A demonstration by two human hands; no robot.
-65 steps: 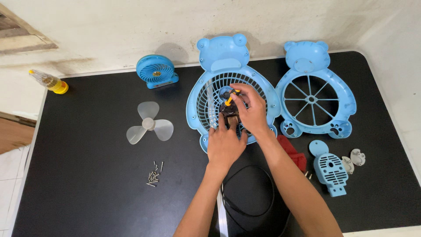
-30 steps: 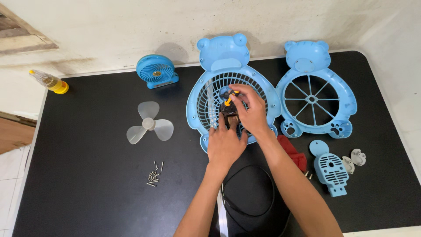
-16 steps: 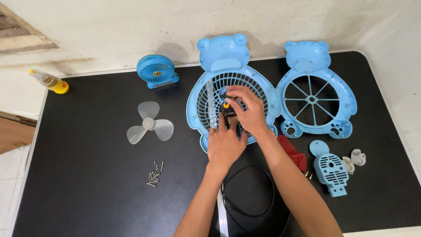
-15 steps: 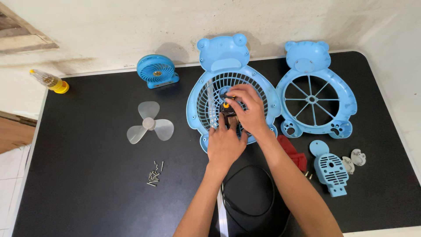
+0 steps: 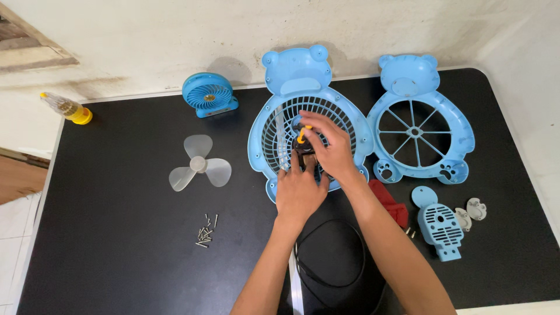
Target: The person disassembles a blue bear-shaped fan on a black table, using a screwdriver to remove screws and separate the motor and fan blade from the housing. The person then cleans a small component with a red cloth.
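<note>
translucent three-blade plastic propeller (image 5: 199, 165) lies left, on matte black table (image 5: 116, 245) | left hand (image 5: 300, 191) steadies dark motor block, mostly hidden | right hand (image 5: 330, 150) pinches yellow-handled screwdriver (image 5: 301, 133) at centre of ribbed blue bear-shaped plastic fan grille (image 5: 279, 140)

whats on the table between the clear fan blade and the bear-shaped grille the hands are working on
Nothing. In the head view, bare black table separates the clear fan blade from the grille.
</note>
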